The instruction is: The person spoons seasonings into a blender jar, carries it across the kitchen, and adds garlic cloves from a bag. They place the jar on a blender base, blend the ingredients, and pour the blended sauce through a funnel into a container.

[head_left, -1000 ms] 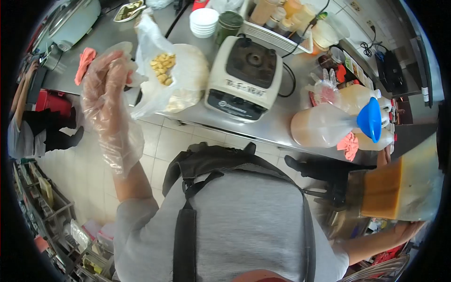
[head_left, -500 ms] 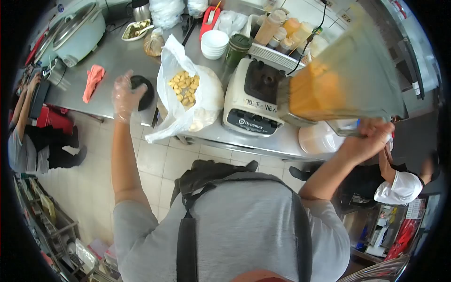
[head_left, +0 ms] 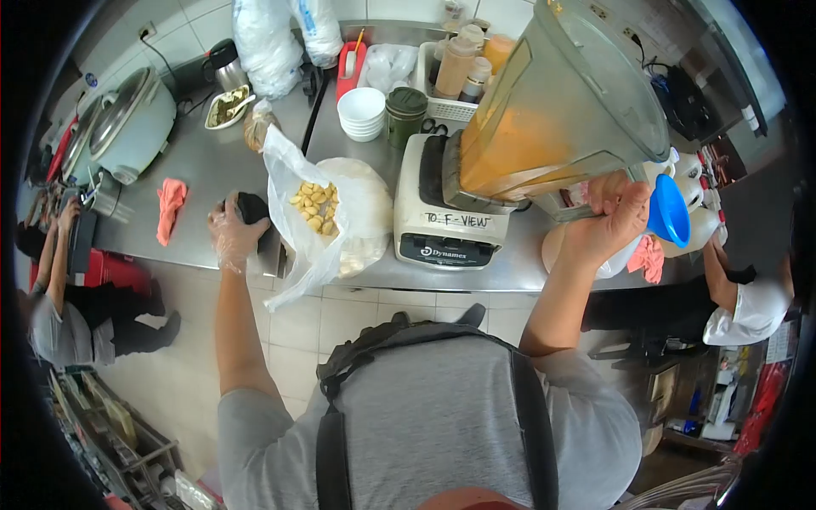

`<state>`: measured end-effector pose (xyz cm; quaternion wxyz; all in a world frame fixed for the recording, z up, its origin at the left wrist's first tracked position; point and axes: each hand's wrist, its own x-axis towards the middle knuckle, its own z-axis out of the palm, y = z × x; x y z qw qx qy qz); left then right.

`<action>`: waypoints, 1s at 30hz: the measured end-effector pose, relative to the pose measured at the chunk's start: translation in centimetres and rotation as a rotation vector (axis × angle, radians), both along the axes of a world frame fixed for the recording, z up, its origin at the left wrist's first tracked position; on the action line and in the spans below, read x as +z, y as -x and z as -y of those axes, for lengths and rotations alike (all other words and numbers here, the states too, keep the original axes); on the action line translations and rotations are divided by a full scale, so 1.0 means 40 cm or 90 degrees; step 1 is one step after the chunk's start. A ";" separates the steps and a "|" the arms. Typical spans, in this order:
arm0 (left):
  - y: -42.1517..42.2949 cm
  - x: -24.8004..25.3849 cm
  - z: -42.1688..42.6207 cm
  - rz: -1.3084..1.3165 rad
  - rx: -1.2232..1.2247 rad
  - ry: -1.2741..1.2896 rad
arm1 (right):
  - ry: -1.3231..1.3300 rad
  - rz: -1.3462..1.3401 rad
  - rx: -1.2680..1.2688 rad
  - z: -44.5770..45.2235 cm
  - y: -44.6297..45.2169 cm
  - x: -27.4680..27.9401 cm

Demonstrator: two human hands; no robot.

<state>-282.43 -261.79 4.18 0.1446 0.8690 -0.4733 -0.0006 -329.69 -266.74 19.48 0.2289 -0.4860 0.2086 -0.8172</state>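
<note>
Beside a pink cloth [head_left: 172,204], the gloved left hand [head_left: 231,234] is curled round a black lid [head_left: 253,206]. Next comes a bag [head_left: 361,200] of yellow pieces [head_left: 315,205], then a tilted jug [head_left: 565,102] over the blender base [head_left: 450,242], seating unclear, the right hand [head_left: 615,211] closed round its handle.

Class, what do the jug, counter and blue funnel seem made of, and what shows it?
Jug: probably plastic, clear but cloudy; the orange contents show through, though glass isn't ruled out.
Counter: likely brushed steel, from its dull grey sheen.
Funnel: probably plastic, smooth and evenly blue.
</note>
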 end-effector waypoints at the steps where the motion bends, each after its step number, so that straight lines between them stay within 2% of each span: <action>1: -0.007 0.001 -0.003 -0.010 0.005 0.035 | 0.000 0.039 0.007 0.003 0.005 -0.004; 4: -0.058 0.010 -0.003 0.005 -0.002 0.143 | 0.004 0.076 0.011 0.002 -0.010 0.009; 5: -0.102 0.017 0.004 0.019 -0.033 0.243 | 0.005 0.068 0.016 0.002 -0.021 0.016; 6: -0.089 0.066 0.008 0.033 -0.063 0.342 | 0.011 0.072 0.015 0.004 -0.028 0.016; 7: -0.071 0.117 0.006 0.042 -0.020 0.346 | -0.009 0.053 0.027 0.008 -0.036 0.012; 8: -0.017 0.239 -0.003 0.051 0.023 0.350 | -0.028 0.035 0.039 0.011 -0.046 0.009; 10: -0.020 0.355 0.011 0.020 -0.105 0.486 | -0.015 0.055 0.064 0.011 -0.061 0.012; 12: 0.113 0.517 -0.002 -0.342 -0.267 0.609 | -0.071 0.057 0.034 0.008 -0.080 0.022; 13: 0.160 0.581 -0.004 -0.342 -0.292 0.615 | -0.063 0.055 0.043 0.007 -0.086 0.026; 16: 0.231 0.725 0.008 -0.250 -0.433 0.585 | -0.085 0.075 0.093 0.011 -0.090 0.036; 18: 0.269 0.781 0.047 -0.134 -0.558 0.593 | -0.074 0.038 0.043 0.025 -0.097 0.036; 19: 0.284 0.796 0.064 -0.255 -0.588 0.559 | -0.065 0.001 -0.005 0.027 -0.099 0.032; 20: 0.329 0.822 0.045 -0.257 -0.589 0.550 | -0.072 0.004 -0.007 0.019 -0.095 0.025; 22: 0.472 0.905 -0.009 -0.628 -0.826 0.350 | -0.061 0.025 0.042 0.005 -0.081 0.013; 24: 0.597 0.940 -0.022 -0.327 -0.640 0.319 | -0.045 0.021 0.013 0.011 -0.077 0.009; 27: 0.622 0.929 0.075 -0.168 -0.750 0.209 | -0.046 0.040 0.012 0.013 -0.083 -0.003; 30: 0.647 0.927 0.141 -0.112 -0.789 0.149 | -0.050 0.041 0.023 0.036 -0.091 -0.026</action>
